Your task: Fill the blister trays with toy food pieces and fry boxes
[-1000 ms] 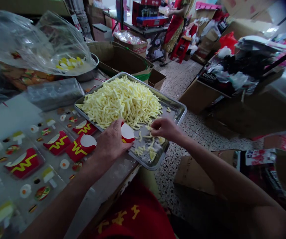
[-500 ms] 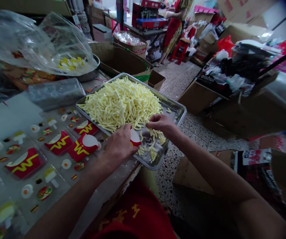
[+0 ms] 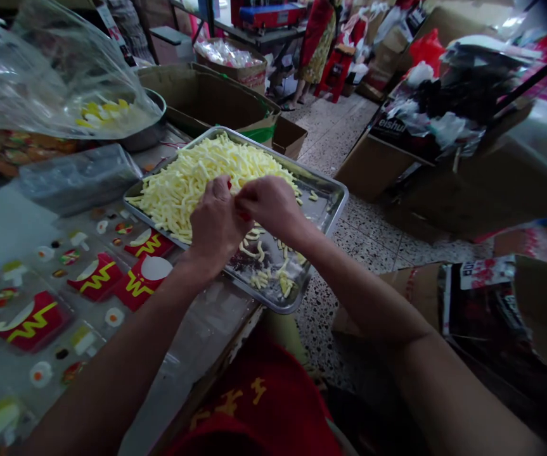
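My left hand [image 3: 213, 221] is closed around a small red fry carton [image 3: 244, 216], mostly hidden by the fingers. Close against it, my right hand [image 3: 273, 206] pinches at the carton's opening; whatever lies between its fingertips is hidden. Both hands are above a metal tray [image 3: 337, 201] heaped with pale yellow toy French fries [image 3: 171, 196]. Loose pieces are scattered over the tray's near end. To the left, several flat red cartons with a yellow zigzag [image 3: 96, 276] lie in clear plastic packs among miniature eggs and other play food.
A bowl [image 3: 152, 123] under clear plastic film holds yellow-and-white pieces. A clear plastic box [image 3: 80, 177] lies behind the packs. Beyond the tray stands a large open carton [image 3: 206, 88]. Boxes with bags [image 3: 392, 136] fill the right side; a person [image 3: 318, 47] stands at the back.
My right hand has moved left from the loose fries to the carton in my left hand. Both hands now meet in front of the heap. The view has tilted down slightly.
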Action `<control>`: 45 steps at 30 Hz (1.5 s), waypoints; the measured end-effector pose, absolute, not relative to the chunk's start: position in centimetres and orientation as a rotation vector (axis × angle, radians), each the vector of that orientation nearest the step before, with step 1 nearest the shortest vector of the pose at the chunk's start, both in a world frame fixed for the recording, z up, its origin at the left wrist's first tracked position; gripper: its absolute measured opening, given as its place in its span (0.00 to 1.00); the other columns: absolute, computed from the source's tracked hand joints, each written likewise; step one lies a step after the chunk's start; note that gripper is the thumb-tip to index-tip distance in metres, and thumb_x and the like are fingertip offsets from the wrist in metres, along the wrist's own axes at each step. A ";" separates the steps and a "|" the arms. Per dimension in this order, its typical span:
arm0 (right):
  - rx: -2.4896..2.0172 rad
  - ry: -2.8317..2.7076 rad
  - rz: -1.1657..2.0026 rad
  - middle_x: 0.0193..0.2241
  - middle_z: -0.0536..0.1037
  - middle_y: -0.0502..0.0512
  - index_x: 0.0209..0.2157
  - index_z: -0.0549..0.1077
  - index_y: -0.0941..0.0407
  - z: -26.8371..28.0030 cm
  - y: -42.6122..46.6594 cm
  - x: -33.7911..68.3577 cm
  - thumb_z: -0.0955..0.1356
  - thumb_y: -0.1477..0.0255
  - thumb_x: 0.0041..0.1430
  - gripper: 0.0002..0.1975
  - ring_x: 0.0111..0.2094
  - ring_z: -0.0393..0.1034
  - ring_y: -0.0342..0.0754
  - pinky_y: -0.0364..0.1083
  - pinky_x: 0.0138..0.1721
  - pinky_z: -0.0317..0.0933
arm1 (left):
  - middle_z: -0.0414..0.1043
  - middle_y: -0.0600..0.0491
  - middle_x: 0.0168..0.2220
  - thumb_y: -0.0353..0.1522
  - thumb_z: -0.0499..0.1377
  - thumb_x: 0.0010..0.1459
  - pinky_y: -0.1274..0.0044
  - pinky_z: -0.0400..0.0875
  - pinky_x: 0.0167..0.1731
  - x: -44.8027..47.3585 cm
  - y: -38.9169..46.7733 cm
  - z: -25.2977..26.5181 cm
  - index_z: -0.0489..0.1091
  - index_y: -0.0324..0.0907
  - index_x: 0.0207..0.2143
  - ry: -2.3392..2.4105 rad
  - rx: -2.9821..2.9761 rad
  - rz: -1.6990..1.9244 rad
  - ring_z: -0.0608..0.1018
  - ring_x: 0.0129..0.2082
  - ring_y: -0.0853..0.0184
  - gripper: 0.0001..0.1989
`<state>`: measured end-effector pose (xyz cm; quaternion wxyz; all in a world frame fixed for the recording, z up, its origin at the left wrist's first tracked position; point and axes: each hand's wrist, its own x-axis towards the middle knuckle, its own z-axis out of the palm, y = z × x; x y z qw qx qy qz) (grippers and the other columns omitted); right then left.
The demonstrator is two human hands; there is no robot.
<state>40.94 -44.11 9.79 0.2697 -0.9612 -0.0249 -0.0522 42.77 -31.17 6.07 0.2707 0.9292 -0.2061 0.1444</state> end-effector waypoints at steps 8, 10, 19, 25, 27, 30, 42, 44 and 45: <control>-2.215 -0.194 -0.280 0.32 0.78 0.48 0.41 0.68 0.57 9.1 -41.8 41.5 0.68 0.82 0.55 0.13 0.34 0.70 0.45 0.44 0.35 0.60 | 0.67 0.39 0.60 0.31 0.64 0.56 0.61 0.65 0.61 43.0 -28.5 5.4 0.55 0.38 0.66 -0.601 2.389 0.475 0.70 0.61 0.49 0.37; -2.146 -0.158 -0.253 0.32 0.78 0.48 0.44 0.68 0.58 8.4 -43.4 40.8 0.69 0.81 0.57 0.14 0.33 0.71 0.44 0.43 0.35 0.61 | 0.65 0.39 0.62 0.34 0.69 0.51 0.62 0.63 0.63 43.2 -27.5 4.4 0.54 0.38 0.67 -0.570 2.364 0.445 0.68 0.63 0.48 0.44; -2.921 0.123 -0.129 0.29 0.80 0.59 0.29 0.80 0.57 1.9 -43.9 37.7 0.71 0.63 0.65 0.14 0.30 0.71 0.50 0.48 0.30 0.56 | 0.68 0.40 0.61 0.36 0.72 0.47 0.65 0.65 0.62 43.7 -24.4 5.0 0.58 0.38 0.64 -0.413 2.347 0.336 0.71 0.61 0.52 0.44; -3.015 0.236 0.066 0.27 0.80 0.62 0.30 0.82 0.59 0.6 -41.6 38.7 0.72 0.63 0.61 0.14 0.27 0.70 0.51 0.47 0.28 0.54 | 0.67 0.40 0.62 0.36 0.72 0.47 0.64 0.63 0.63 42.6 -22.8 6.3 0.59 0.38 0.64 -0.376 2.315 0.323 0.70 0.63 0.51 0.44; -2.917 0.284 0.057 0.26 0.80 0.58 0.32 0.83 0.56 0.1 -42.1 39.0 0.73 0.65 0.58 0.09 0.27 0.69 0.49 0.46 0.29 0.53 | 0.67 0.39 0.62 0.36 0.73 0.47 0.64 0.63 0.63 42.2 -22.5 6.2 0.59 0.37 0.64 -0.375 2.299 0.291 0.70 0.62 0.50 0.45; -2.782 0.308 0.036 0.23 0.77 0.52 0.30 0.84 0.54 -0.5 -42.7 39.3 0.74 0.67 0.50 0.06 0.26 0.67 0.45 0.44 0.28 0.51 | 0.69 0.39 0.61 0.36 0.73 0.46 0.65 0.65 0.61 41.7 -22.3 5.7 0.60 0.36 0.64 -0.365 2.294 0.251 0.72 0.60 0.51 0.45; -2.369 0.358 0.251 0.17 0.70 0.45 0.24 0.80 0.57 2.5 -47.1 36.7 0.73 0.69 0.46 0.06 0.21 0.60 0.40 0.42 0.24 0.49 | 0.71 0.42 0.59 0.39 0.72 0.47 0.66 0.70 0.55 39.7 -23.1 4.6 0.62 0.38 0.64 -0.489 2.479 0.047 0.75 0.57 0.51 0.44; -2.662 0.403 0.144 0.21 0.75 0.49 0.27 0.82 0.56 2.2 -46.9 36.1 0.74 0.70 0.46 0.04 0.24 0.65 0.43 0.43 0.26 0.50 | 0.71 0.42 0.59 0.38 0.71 0.48 0.67 0.70 0.55 39.5 -23.4 4.4 0.61 0.38 0.65 -0.503 2.508 0.069 0.75 0.57 0.51 0.44; -2.780 0.404 0.089 0.23 0.77 0.50 0.28 0.83 0.55 2.0 -46.7 35.9 0.74 0.70 0.48 0.05 0.26 0.67 0.44 0.43 0.27 0.50 | 0.71 0.41 0.59 0.38 0.71 0.48 0.67 0.70 0.55 39.5 -23.4 4.3 0.61 0.37 0.65 -0.508 2.523 0.084 0.75 0.57 0.51 0.44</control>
